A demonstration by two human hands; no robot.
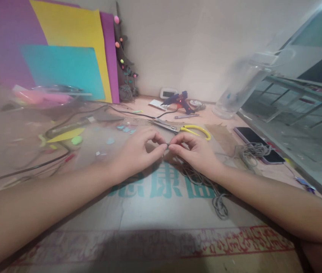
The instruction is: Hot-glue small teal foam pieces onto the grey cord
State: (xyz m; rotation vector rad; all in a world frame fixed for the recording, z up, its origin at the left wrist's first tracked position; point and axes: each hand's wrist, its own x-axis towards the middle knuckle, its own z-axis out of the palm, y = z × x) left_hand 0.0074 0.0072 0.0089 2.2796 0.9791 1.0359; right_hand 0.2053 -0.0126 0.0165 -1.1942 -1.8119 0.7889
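Note:
My left hand (pixel 139 153) and my right hand (pixel 196 153) meet over the middle of the table, each closed in a pinch of thumb and forefinger. Between the fingertips a short bit of thin grey cord shows; its exact shape there is too small to make out. Loose loops of grey cord (pixel 220 206) hang out below my right hand and lie on the printed sheet (pixel 149 218). Just beyond the hands lie scissors (pixel 196 130) with yellow handles, their blades pointing left.
A glue gun (pixel 181 102) stands at the back near a small white clock (pixel 168 93). Right of my hands, more cord (pixel 253 153) lies over a phone (pixel 247 134). A clear jug (pixel 239 89) stands behind. Foam scraps (pixel 77 140) and a black cable (pixel 49 163) lie left; coloured sheets (pixel 64 68) lean behind.

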